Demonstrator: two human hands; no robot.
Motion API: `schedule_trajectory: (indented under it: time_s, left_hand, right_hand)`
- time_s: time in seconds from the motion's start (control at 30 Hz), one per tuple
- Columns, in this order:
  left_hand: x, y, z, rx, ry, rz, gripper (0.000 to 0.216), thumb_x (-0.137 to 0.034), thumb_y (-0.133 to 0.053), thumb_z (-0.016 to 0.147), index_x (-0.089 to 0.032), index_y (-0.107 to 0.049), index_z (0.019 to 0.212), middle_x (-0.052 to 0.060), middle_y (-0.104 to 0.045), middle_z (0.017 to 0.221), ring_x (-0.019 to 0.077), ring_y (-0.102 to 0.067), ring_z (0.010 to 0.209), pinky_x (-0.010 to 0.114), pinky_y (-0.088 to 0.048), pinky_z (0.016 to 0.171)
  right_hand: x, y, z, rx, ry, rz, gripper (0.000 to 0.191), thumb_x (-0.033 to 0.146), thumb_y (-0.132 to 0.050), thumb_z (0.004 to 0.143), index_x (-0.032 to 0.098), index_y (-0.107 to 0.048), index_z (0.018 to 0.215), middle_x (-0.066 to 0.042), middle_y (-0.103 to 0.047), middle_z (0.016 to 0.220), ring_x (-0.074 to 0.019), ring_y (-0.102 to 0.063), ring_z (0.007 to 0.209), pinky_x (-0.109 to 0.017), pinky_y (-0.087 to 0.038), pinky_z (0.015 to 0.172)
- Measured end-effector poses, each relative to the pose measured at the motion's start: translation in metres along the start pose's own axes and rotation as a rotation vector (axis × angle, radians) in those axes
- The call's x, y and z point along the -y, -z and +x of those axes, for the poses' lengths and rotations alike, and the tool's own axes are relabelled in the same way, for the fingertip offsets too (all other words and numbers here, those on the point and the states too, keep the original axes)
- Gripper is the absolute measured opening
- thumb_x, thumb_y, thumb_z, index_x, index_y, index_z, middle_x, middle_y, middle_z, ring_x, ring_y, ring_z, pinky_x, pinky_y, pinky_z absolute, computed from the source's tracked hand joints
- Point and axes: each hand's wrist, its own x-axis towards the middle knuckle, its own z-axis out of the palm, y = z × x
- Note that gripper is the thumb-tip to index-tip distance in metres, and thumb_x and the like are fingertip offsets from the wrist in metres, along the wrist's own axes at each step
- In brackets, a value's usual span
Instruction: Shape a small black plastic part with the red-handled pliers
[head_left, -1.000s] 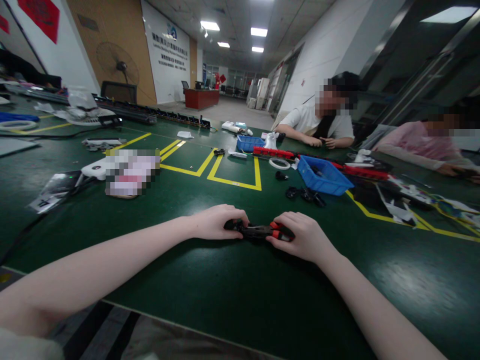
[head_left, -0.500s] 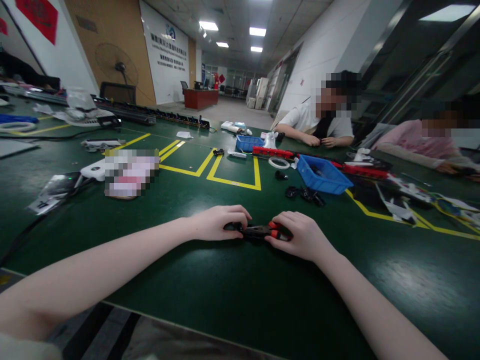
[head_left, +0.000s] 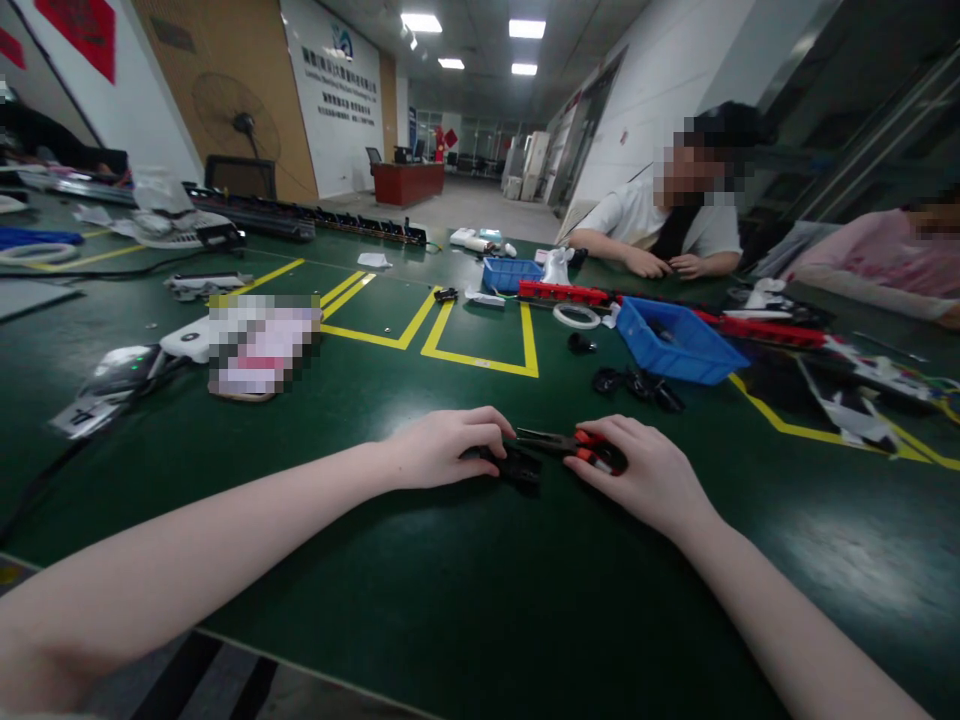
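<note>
My left hand (head_left: pixel 450 448) rests on the green table (head_left: pixel 480 600) with its fingers curled over a small black part (head_left: pixel 517 466). My right hand (head_left: pixel 645 475) is closed round the red and black handles of a pair of pliers (head_left: pixel 562 445). The pliers' dark jaws point left toward the black part and lie just above it. Both forearms stretch in from the bottom of the view.
A blue bin (head_left: pixel 679 342), black parts (head_left: pixel 637 385) and a white tape ring (head_left: pixel 576 316) lie beyond my hands. Yellow tape lines (head_left: pixel 480 362) mark the table. Two people sit at the far right; papers and devices (head_left: pixel 120 385) lie at the left.
The pliers have drawn apart from the black part; my right hand has shifted a little to the right. The camera has tilted, so everything sits slightly lower and to the right.
</note>
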Motion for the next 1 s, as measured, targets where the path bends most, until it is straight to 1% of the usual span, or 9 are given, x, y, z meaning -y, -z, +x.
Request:
schedule_trajectory:
  time_s: [0.13,0.23,0.33,0.47,0.57,0.63,0.73,0.83,1.0]
  left_hand:
    - [0.001,0.000,0.002,0.022,0.007,0.008,0.010,-0.019,-0.064,0.091,-0.019,-0.060,0.100,0.005,-0.064,0.119,0.0199,-0.064,0.107,0.032,-0.051,0.089]
    - [0.002,0.001,0.003,0.041,0.004,0.031,0.010,-0.021,-0.063,0.093,-0.018,-0.058,0.102,0.006,-0.065,0.119,0.0199,-0.063,0.108,0.032,-0.050,0.090]
    - [0.002,0.001,0.004,0.056,0.013,0.051,0.010,-0.020,-0.063,0.093,-0.018,-0.058,0.101,0.007,-0.064,0.120,0.0202,-0.063,0.108,0.033,-0.050,0.089]
    - [0.003,0.001,0.006,0.063,0.015,0.013,0.011,-0.022,-0.062,0.094,-0.019,-0.058,0.104,0.006,-0.064,0.120,0.0192,-0.062,0.107,0.033,-0.049,0.089]
    - [0.004,0.002,0.007,0.061,0.025,-0.016,0.012,-0.023,-0.063,0.093,-0.019,-0.059,0.104,0.005,-0.064,0.119,0.0180,-0.063,0.107,0.032,-0.048,0.090]
    - [0.004,0.001,0.008,0.070,0.039,-0.027,0.012,-0.023,-0.063,0.093,-0.020,-0.059,0.104,0.004,-0.065,0.118,0.0172,-0.063,0.106,0.031,-0.048,0.088]
    - [0.003,0.000,0.008,0.078,0.064,-0.055,0.013,-0.025,-0.063,0.094,-0.022,-0.061,0.106,0.000,-0.068,0.117,0.0150,-0.064,0.102,0.030,-0.046,0.086]
    - [0.002,-0.001,0.008,0.043,0.058,-0.090,0.011,-0.026,-0.062,0.095,-0.023,-0.061,0.105,-0.002,-0.070,0.115,0.0140,-0.065,0.102,0.031,-0.042,0.092]
    - [0.001,-0.001,0.007,0.052,0.089,-0.165,0.012,-0.025,-0.061,0.095,-0.024,-0.061,0.107,-0.002,-0.070,0.115,0.0142,-0.064,0.105,0.032,-0.039,0.098]
  right_hand:
    - [0.000,0.000,-0.001,-0.012,-0.053,0.077,0.037,0.053,-0.058,0.088,0.025,-0.065,0.112,-0.008,-0.069,0.107,-0.0265,-0.067,0.090,-0.040,-0.054,0.071]
    - [-0.007,0.003,-0.003,-0.010,-0.044,0.079,0.041,0.058,-0.056,0.088,0.027,-0.064,0.114,-0.008,-0.070,0.108,-0.0295,-0.066,0.094,-0.046,-0.054,0.076]
    - [-0.016,0.008,-0.006,0.002,-0.111,0.055,0.045,0.063,-0.055,0.086,0.030,-0.063,0.115,-0.008,-0.070,0.110,-0.0315,-0.066,0.096,-0.049,-0.055,0.077]
    - [-0.026,0.013,-0.009,0.003,-0.138,0.035,0.047,0.070,-0.055,0.082,0.035,-0.065,0.112,-0.007,-0.072,0.105,-0.0333,-0.069,0.088,-0.051,-0.057,0.070]
    - [-0.030,0.012,-0.011,0.025,-0.128,0.056,0.040,0.065,-0.059,0.082,0.038,-0.066,0.110,-0.006,-0.072,0.104,-0.0323,-0.070,0.083,-0.050,-0.058,0.065]
    - [-0.031,0.010,-0.012,0.050,-0.116,0.080,0.038,0.062,-0.060,0.082,0.039,-0.066,0.111,-0.005,-0.072,0.106,-0.0320,-0.070,0.084,-0.048,-0.058,0.065]
    - [-0.033,0.007,-0.016,0.051,-0.090,0.075,0.045,0.061,-0.064,0.079,0.037,-0.065,0.117,-0.006,-0.071,0.108,-0.0319,-0.070,0.086,-0.048,-0.059,0.068]
    - [-0.034,0.006,-0.018,0.045,-0.066,0.063,0.052,0.061,-0.068,0.076,0.034,-0.063,0.121,-0.008,-0.070,0.109,-0.0305,-0.070,0.087,-0.046,-0.060,0.069]
    - [-0.029,0.008,-0.015,0.040,-0.066,0.055,0.049,0.056,-0.066,0.080,0.033,-0.060,0.123,-0.009,-0.070,0.109,-0.0293,-0.070,0.088,-0.044,-0.061,0.067]
